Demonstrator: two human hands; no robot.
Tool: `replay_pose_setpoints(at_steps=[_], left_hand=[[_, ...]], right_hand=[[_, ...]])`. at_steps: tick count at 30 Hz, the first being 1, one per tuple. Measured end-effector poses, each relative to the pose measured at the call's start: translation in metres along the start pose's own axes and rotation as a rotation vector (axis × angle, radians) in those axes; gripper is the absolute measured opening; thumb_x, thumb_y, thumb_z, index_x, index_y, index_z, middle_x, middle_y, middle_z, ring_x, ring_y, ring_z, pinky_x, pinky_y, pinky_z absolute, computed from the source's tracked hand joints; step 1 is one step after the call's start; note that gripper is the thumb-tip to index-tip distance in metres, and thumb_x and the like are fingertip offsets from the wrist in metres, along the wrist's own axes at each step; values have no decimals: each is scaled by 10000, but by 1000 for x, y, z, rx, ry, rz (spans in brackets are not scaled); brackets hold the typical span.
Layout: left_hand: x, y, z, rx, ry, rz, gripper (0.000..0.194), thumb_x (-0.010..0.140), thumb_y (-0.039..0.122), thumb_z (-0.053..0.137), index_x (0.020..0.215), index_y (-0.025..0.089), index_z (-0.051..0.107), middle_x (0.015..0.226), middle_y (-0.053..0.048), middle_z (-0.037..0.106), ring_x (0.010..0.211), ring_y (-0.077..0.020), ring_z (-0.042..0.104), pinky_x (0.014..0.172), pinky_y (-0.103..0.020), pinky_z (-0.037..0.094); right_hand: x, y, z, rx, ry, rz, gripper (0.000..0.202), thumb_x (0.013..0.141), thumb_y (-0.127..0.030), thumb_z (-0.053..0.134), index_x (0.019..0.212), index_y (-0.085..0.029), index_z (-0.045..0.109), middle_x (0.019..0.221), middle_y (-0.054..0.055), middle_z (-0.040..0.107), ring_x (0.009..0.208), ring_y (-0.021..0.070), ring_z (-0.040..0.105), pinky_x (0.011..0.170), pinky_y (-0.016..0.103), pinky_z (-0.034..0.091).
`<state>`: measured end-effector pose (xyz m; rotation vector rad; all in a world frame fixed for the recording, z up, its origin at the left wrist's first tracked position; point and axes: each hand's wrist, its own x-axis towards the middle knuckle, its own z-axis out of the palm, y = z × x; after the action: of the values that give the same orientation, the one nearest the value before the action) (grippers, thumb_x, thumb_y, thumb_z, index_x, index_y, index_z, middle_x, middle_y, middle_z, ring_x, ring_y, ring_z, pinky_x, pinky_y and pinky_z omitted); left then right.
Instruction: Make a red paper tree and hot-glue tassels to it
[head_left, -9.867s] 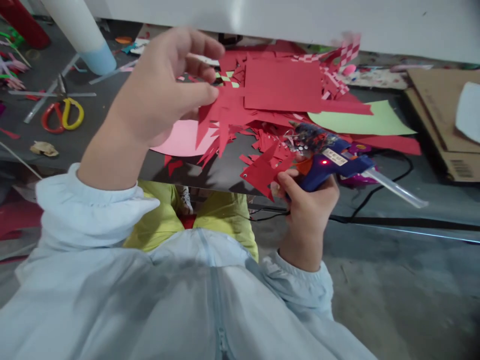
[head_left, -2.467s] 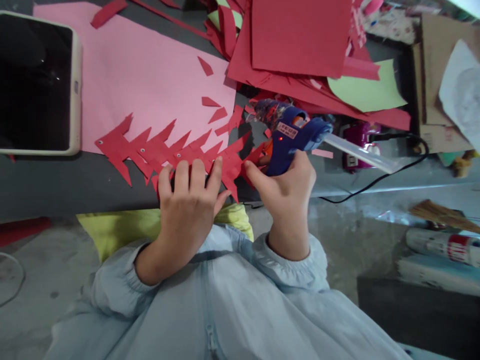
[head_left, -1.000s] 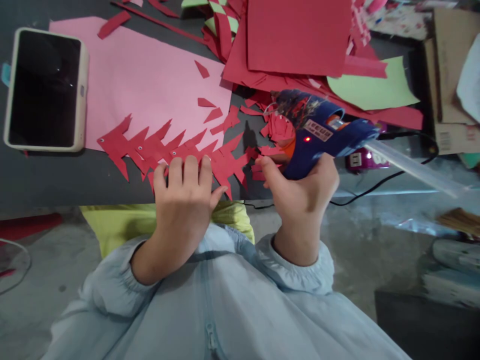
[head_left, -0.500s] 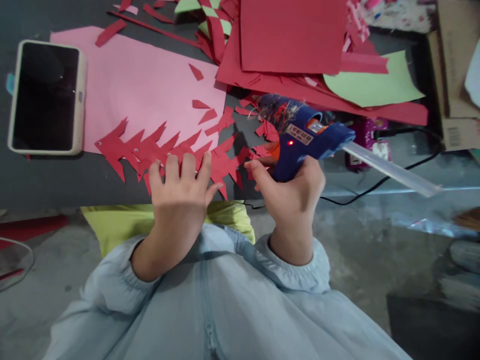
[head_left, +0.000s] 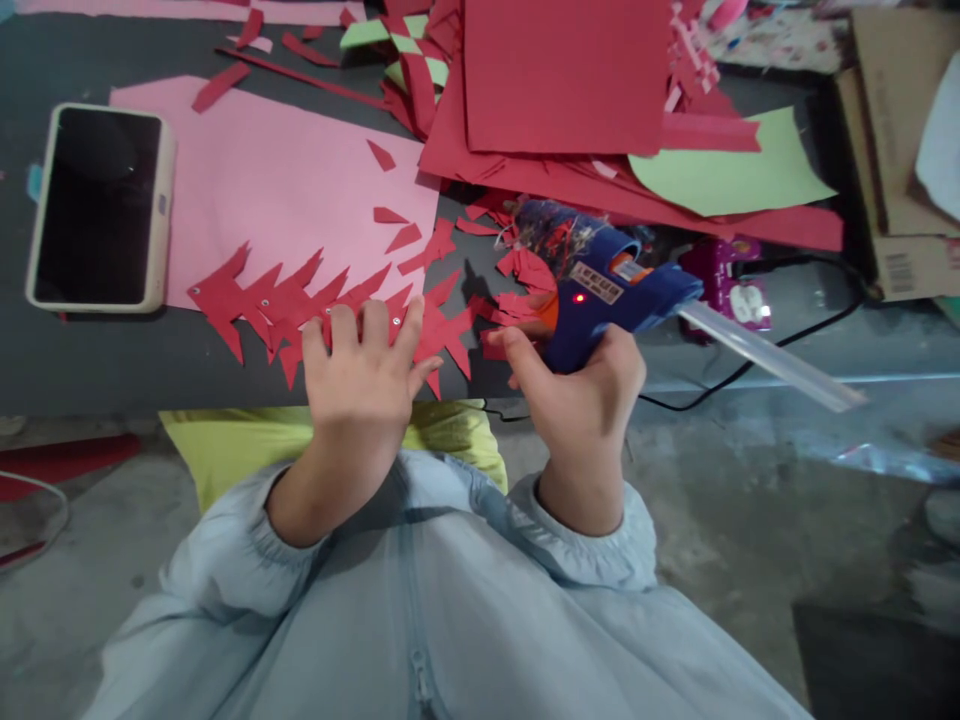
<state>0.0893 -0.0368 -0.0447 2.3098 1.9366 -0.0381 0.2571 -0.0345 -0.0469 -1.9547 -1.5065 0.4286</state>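
Observation:
My left hand [head_left: 358,390] lies flat with fingers spread over a row of overlapping red paper fish [head_left: 225,295], covering part of them. Small eyes show on several of the fish, and their upper fins reach onto a pink paper sheet [head_left: 285,170]. My right hand [head_left: 581,400] is wrapped round the handle of a blue hot glue gun [head_left: 592,310], whose red light is lit. A clear glue stick [head_left: 772,355] juts from the back of the gun. Its nozzle end, pointing up and left, is tangled with dried glue strings. Red paper scraps [head_left: 525,268] lie beside it.
A phone [head_left: 97,210] lies at the left on the pink sheet's edge. Red sheets [head_left: 562,80] and a green sheet [head_left: 735,165] are stacked at the back. Behind the gun sit a purple power socket [head_left: 727,290] and a black cord [head_left: 817,335]. Cardboard [head_left: 907,130] stands far right.
The view has shifted slightly, so the table items appear a little lower and mostly further left. Both hands keep nearly the same pose, the right one still holding the glue gun.

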Motion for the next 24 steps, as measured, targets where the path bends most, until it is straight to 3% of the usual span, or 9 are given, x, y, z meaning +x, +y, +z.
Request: replay_pose_setpoints(at_steps=[5, 10, 14, 18, 21, 24], left_hand=[[0, 2, 0, -12, -14, -30, 599, 965, 449, 509, 1533, 302, 388, 1369, -167, 525, 1272, -388, 450, 1043, -585, 345], [0, 3, 0, 5, 17, -36, 574, 968, 464, 493, 1521, 340, 401, 1335, -161, 545, 1255, -381, 462, 1031, -579, 361], [0, 3, -5, 25, 9, -34, 541, 974, 450, 481, 1497, 314, 450, 1312, -168, 561, 1240, -379, 472, 1022, -569, 377], [-1, 4, -7, 50, 26, -35, 580, 985, 470, 445, 1532, 282, 396, 1300, -191, 563, 1238, -391, 483, 1020, -577, 377], [-5, 5, -5, 53, 64, -34, 623, 987, 493, 422, 1549, 232, 362, 1325, -213, 552, 1268, -407, 470, 1036, -579, 367], [-10, 6, -3, 85, 97, -21, 621, 988, 495, 408, 1524, 184, 410, 1336, -232, 549, 1255, -416, 484, 1020, -569, 386]], right_hand=[[1, 6, -9, 22, 39, 36, 323, 850, -437, 561, 1033, -188, 654, 780, 79, 735, 634, 228, 690, 680, 427, 566], [1, 26, -25, -5, 84, 78, 374, 816, -443, 573, 1081, -189, 644, 725, 61, 697, 620, 246, 671, 673, 427, 549], [1, 48, -42, -181, 184, 59, 410, 806, -498, 553, 1031, -172, 659, 737, 88, 686, 666, 275, 663, 661, 420, 523], [-2, 71, -59, -409, 299, 81, 418, 794, -506, 510, 945, -158, 685, 741, 125, 677, 658, 289, 640, 614, 394, 471], [-8, 81, -69, -551, 325, 111, 457, 811, -461, 485, 1046, -134, 699, 736, 126, 669, 651, 290, 627, 598, 368, 421], [-15, 82, -76, -595, 242, 105, 485, 840, -393, 463, 1194, -128, 661, 719, 107, 665, 638, 271, 615, 579, 332, 372]])
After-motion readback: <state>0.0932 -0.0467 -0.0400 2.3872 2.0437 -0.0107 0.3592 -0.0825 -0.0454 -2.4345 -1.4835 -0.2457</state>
